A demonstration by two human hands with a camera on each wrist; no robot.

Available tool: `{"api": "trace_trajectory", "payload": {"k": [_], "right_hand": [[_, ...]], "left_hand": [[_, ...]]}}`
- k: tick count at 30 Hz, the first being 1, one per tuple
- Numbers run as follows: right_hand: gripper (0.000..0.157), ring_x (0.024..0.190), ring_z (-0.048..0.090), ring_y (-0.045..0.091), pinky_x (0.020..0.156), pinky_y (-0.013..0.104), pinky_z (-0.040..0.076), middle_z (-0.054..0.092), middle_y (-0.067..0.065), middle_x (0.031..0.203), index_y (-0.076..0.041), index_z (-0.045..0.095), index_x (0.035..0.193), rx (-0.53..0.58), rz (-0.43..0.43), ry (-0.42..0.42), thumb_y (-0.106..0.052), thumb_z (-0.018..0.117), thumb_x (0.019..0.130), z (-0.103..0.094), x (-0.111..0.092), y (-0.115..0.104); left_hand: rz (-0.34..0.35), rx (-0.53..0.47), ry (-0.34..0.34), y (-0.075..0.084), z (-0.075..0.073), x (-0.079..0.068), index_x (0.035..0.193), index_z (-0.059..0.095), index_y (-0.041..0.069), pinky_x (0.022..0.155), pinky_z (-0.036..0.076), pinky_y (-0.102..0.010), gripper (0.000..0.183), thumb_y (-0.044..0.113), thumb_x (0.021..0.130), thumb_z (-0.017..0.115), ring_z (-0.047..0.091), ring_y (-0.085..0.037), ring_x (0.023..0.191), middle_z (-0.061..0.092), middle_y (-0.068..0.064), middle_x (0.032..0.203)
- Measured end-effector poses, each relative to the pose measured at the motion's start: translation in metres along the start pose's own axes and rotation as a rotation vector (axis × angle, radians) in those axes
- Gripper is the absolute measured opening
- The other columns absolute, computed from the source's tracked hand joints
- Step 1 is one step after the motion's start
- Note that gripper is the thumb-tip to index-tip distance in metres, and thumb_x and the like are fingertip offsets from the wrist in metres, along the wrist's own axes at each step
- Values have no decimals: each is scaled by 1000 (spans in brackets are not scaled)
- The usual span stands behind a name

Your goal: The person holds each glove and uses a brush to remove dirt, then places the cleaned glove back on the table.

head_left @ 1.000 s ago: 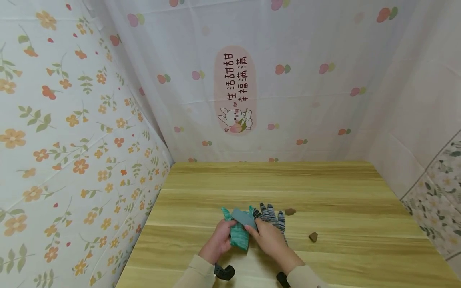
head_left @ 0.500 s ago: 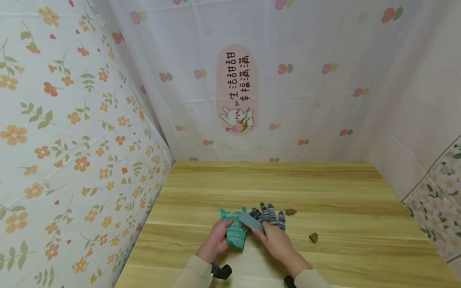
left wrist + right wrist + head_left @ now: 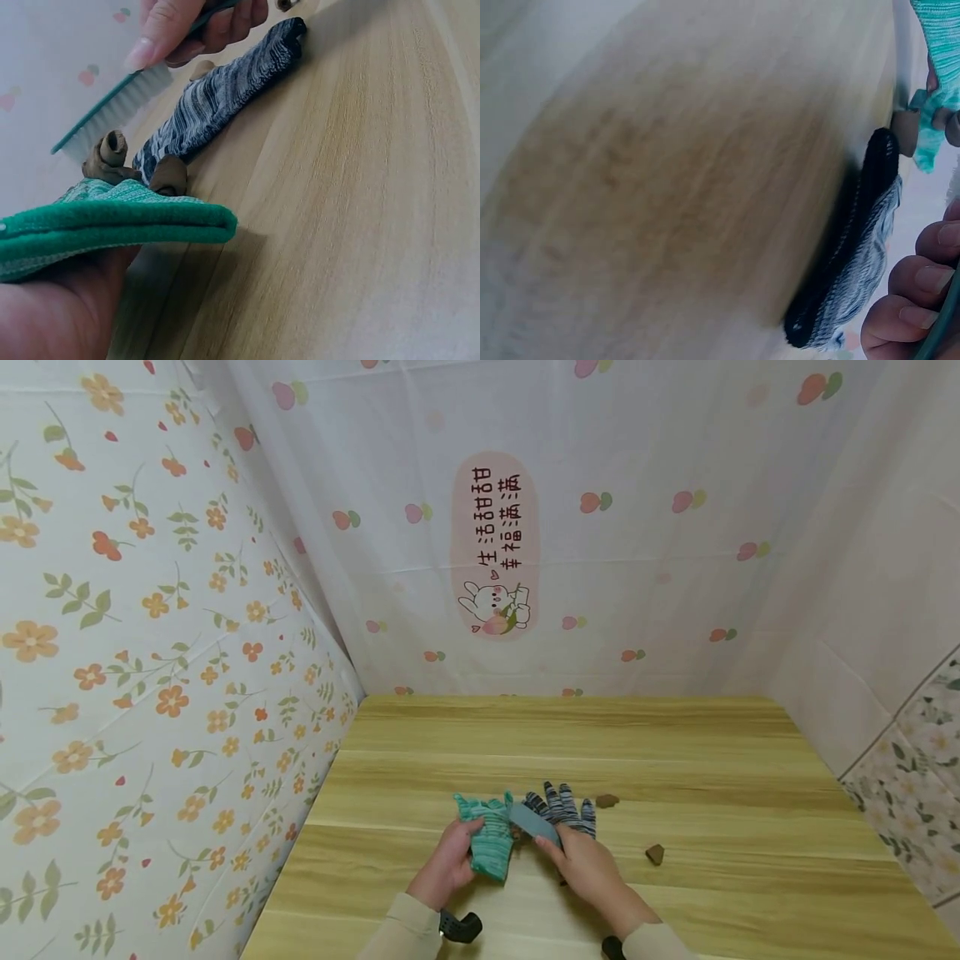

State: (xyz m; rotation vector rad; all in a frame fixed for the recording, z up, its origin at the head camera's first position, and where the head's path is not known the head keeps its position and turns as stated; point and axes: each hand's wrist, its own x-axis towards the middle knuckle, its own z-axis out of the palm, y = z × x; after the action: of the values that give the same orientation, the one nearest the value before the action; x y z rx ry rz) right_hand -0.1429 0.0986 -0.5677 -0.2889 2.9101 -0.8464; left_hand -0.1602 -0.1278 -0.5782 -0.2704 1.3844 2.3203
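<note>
A teal-green knit glove (image 3: pixel 491 847) is gripped at its left side by my left hand (image 3: pixel 447 862), the thumb lying on top. In the left wrist view, its open cuff (image 3: pixel 150 223) faces the camera. Brown clay-like lumps (image 3: pixel 169 177) show at the glove's far side, one of them rolled with a hole in its end. My right hand (image 3: pixel 588 867) holds a brush (image 3: pixel 534 823) with a grey-teal back. Its white bristles (image 3: pixel 139 101) point down close over the lumps. Under and beyond the right hand lies a black-and-white striped glove (image 3: pixel 564 804), fingers spread away.
Two brown pieces lie to the right on the wooden table (image 3: pixel 420 768), one flat piece (image 3: pixel 607 801) by the striped glove's fingers and one angular piece (image 3: pixel 655 855) nearer. A floral curtain (image 3: pixel 172 693) borders the left side, and a printed curtain (image 3: pixel 637 568) hangs behind.
The brush has moved right, from lying across the green glove to its right edge, with the right hand. The left hand and green glove have shifted slightly left.
</note>
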Motion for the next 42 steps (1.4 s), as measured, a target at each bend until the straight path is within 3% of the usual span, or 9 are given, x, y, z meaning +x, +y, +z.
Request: {"api": "trace_trajectory", "payload": {"k": [7,13,18,22,26,32,36,42], "right_hand": [[47,84,68,27,69,48,54,71,11,96,-2,63,116,-18,19,-8,-47,56,101,0,-1,8],[58,101,69,39,82,55,55,70,21,116,4,60,129,-30,26,-14,-47,54,102,0,-1,14],[54,95,70,33,77,51,55,71,16,107,2,62,122,15,35,14,-48,53,103,-3,-2,3],[54,86,67,24,71,45,54,70,10,99,0,63,120,72,5,37,-50,52,103,-6,-1,-16],[50,72,57,17,60,36,45,62,3,82,-8,62,106,73,-41,27,-56,49,102,-5,2,-34],[43,71,59,20,59,39,46,61,3,79,-9,61,99,0,-57,30,-51,53,102,1,4,-38],[41,65,54,17,55,37,42,58,2,75,-10,60,100,-14,-44,19,-50,53,102,4,4,-31],[50,71,61,20,57,40,47,66,6,83,-4,62,113,-15,-41,3,-52,52,102,5,4,-24]], "left_hand": [[-6,-14,-1,-1,0,-1,134,28,6,80,55,-30,28,16,109,38,62,-14,93,61,-2,103],[-11,6,3,-2,-3,-2,133,31,6,81,54,-30,28,17,108,40,61,-14,95,60,-1,104],[-29,15,21,-1,-3,-1,116,43,7,75,55,-28,14,18,106,45,62,-12,86,63,1,94],[-36,-4,-11,1,1,0,105,51,9,74,54,-25,13,20,105,46,63,-9,82,64,3,90],[-45,-22,-63,1,6,0,118,51,3,83,55,-27,25,22,106,41,64,-9,92,66,2,100],[-60,-35,-92,-2,8,-1,147,29,-5,102,50,-36,49,25,108,29,59,-13,111,58,-3,122],[-71,-48,-92,-2,9,-1,145,29,-4,92,52,-33,47,27,110,28,59,-15,105,58,-5,117],[-87,-76,-111,0,7,0,129,40,1,74,50,-26,33,25,110,28,57,-13,85,59,-5,101]]}}
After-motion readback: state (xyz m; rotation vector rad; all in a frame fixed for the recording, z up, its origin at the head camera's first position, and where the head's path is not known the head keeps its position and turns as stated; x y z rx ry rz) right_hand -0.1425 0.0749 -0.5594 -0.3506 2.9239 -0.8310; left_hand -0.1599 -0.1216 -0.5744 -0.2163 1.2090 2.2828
